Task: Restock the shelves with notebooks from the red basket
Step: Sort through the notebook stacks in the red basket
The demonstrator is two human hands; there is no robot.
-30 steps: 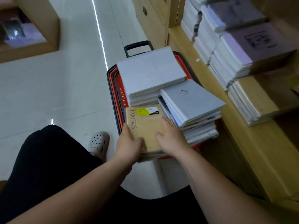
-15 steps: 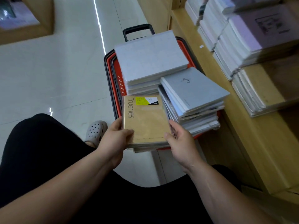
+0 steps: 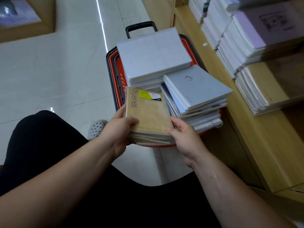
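A red basket (image 3: 115,76) with a black rim and handle stands on the floor, piled with notebooks. A large grey stack (image 3: 153,56) lies at its far end and a tilted grey stack (image 3: 197,89) at its right. At the near end is a stack of brown "Truenes" notebooks (image 3: 148,112). My left hand (image 3: 118,129) grips the stack's left edge, thumb on the top cover. My right hand (image 3: 184,135) holds its right near corner, fingers curled under the side. The wooden shelf (image 3: 246,129) runs along the right.
Stacks of white and lilac notebooks (image 3: 238,38) and wrapped brown ones (image 3: 263,89) fill the shelf. A grey clog (image 3: 97,129) and a black-clad knee (image 3: 41,137) are left of the basket. White tiled floor stretches left; another wooden display (image 3: 32,18) sits far left.
Both hands have shifted from resting on top of the brown stack to its sides, and the stack has risen slightly. The camera has moved closer to the basket.
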